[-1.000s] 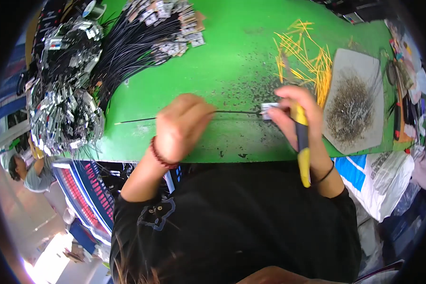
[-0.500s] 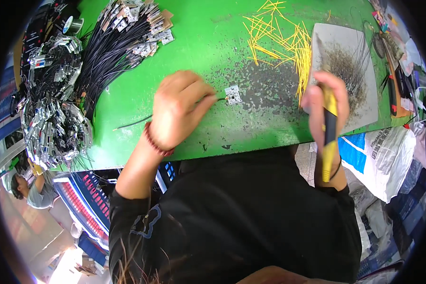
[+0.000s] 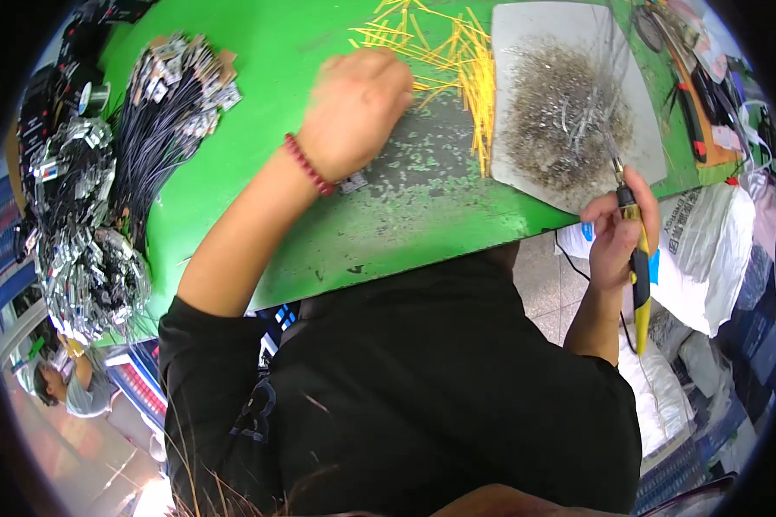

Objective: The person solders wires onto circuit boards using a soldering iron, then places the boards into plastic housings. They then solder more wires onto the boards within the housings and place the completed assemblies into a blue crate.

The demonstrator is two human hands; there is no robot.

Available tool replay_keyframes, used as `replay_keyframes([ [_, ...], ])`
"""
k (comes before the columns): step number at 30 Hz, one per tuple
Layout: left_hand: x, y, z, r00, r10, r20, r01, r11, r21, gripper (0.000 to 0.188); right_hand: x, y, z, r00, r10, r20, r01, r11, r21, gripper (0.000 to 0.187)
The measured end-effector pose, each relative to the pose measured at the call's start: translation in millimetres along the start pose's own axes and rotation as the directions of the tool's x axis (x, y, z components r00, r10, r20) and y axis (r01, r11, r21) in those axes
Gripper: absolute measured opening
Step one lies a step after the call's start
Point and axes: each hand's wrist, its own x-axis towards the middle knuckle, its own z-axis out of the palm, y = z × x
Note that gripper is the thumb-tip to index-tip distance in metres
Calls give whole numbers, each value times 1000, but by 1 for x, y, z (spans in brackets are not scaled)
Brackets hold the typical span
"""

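My right hand grips a yellow-and-black soldering iron, its thin tip pointing up over the near right part of a pale grey sheet. Dark residue and fine wire strands cover that sheet. My left hand, blurred and palm down, is above the green table. Its fingers curl beside a pile of thin yellow strips, with the fingertips hidden. Below its wrist, part of a small white circuit board shows on the tabletop, mostly covered by the hand.
To the left lie black cables ending in small boards, and a heap of silver connectors. A solder spool stands behind them. Hand tools and white bags are at the right. Another person is at far left.
My left hand has moved away from me, over the circuit board toward the yellow strips. The soldering iron in my right hand now has its tip above the grey sheet. The view has shifted.
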Motion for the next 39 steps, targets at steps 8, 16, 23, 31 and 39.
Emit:
replay_keyframes([
  [8,-19,19,-13,989,-133,-63,113,960,-258,8,18,35,-32,972,79,-220,-64,995,74,30],
  [16,-55,34,-27,944,-331,-15,293,854,-430,11,18,51,-34,982,72,-172,-48,989,137,14],
  [23,-83,33,-30,887,-461,-40,393,795,-462,9,17,53,-36,974,34,-225,10,981,191,12],
  [31,-107,32,-35,842,-539,-34,475,768,-429,8,24,53,-33,973,-9,-230,44,988,145,13],
  [39,-119,31,-19,878,-445,-177,391,879,-274,10,6,1,34,996,60,68,-81,933,352,27],
])
